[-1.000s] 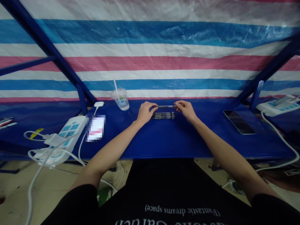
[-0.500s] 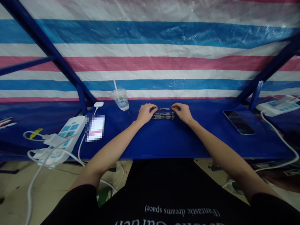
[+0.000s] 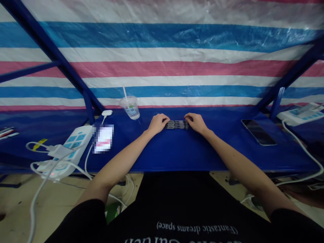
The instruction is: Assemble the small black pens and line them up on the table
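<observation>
Several dark pens with clear middles lie side by side in a tight row on the blue table. My left hand is closed at the left end of the farthest pen, thumb and fingers pinching its tip. On the opposite end, my right hand pinches the same pen with bent fingers. This pen rests close against the others. The fingertips partly cover the pen ends.
A clear plastic cup with a straw stands behind my left hand. Left of it are a pixelated bright phone-like object, a white charger and a power strip with cables. A dark phone and another power strip lie at right.
Both hands have come slightly nearer to me, bringing the farthest pen from a small gap behind the row up against the other pens.
</observation>
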A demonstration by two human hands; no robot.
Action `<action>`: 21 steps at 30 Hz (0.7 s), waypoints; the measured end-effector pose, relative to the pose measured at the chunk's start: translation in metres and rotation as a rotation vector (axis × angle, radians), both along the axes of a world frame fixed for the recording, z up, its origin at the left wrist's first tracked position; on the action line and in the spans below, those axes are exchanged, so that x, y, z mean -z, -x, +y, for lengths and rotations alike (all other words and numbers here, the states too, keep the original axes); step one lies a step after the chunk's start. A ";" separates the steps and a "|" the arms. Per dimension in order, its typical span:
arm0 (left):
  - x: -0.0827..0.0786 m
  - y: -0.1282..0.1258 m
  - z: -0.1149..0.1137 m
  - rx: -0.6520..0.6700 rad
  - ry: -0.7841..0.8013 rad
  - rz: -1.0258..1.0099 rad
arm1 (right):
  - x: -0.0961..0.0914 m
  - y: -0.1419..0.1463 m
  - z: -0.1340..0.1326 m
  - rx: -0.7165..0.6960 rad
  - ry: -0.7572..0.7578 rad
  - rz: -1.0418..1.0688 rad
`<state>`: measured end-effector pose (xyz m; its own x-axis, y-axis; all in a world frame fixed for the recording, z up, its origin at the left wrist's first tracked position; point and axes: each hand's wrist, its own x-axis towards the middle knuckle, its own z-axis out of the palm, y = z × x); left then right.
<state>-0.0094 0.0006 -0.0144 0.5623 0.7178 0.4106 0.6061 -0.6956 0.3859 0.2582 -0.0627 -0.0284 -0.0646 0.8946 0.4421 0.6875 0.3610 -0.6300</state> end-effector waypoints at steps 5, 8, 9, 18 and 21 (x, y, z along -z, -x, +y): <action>0.000 0.000 -0.001 0.019 -0.003 -0.023 | -0.003 0.000 -0.002 -0.002 -0.037 -0.052; -0.002 -0.001 -0.002 0.020 0.002 -0.018 | -0.009 0.002 -0.006 -0.070 -0.105 -0.113; -0.003 -0.002 -0.003 0.020 0.006 -0.021 | -0.010 0.002 -0.008 -0.103 -0.124 -0.135; -0.006 -0.003 -0.006 0.076 0.017 -0.035 | -0.017 0.011 -0.020 -0.311 -0.171 -0.288; -0.006 -0.003 -0.007 0.077 0.021 -0.037 | -0.018 0.012 -0.021 -0.330 -0.162 -0.303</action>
<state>-0.0062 -0.0061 -0.0085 0.6006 0.6818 0.4177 0.5361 -0.7309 0.4223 0.2465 -0.0842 -0.0101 -0.4811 0.7255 0.4921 0.6635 0.6682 -0.3365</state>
